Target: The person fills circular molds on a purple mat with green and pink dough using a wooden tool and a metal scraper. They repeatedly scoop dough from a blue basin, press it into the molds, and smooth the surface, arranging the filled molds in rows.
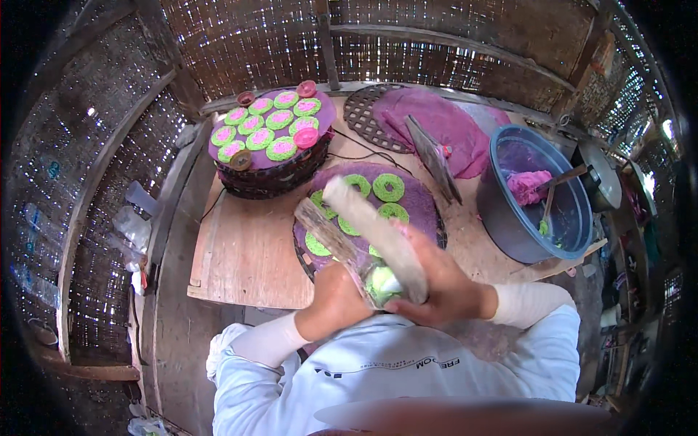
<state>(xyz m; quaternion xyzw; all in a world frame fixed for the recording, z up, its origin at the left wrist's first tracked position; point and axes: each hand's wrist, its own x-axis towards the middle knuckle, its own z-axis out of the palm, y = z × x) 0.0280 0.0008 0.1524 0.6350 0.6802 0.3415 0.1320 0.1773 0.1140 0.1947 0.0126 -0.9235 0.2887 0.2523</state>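
In the middle, my left hand (336, 301) is closed on a weathered wooden bar (327, 232), and my right hand (451, 287) is closed round a paler wooden bar (374, 236). Green dough (385, 283) sits between the bars' near ends, in or on something I cannot make out. Beneath them lies a round purple mat (429, 225) with several green lacy rings (388, 187) on it, partly hidden by the bars and hands.
At back left, a dark basket (269, 174) bears pink-centred green rounds. A blue bucket (523, 243) at right holds pink dough and sticks. A wooden tool (429, 152) and purple cloths (414, 105) lie behind, on the plywood table (240, 269). Woven walls (458, 58) surround it.
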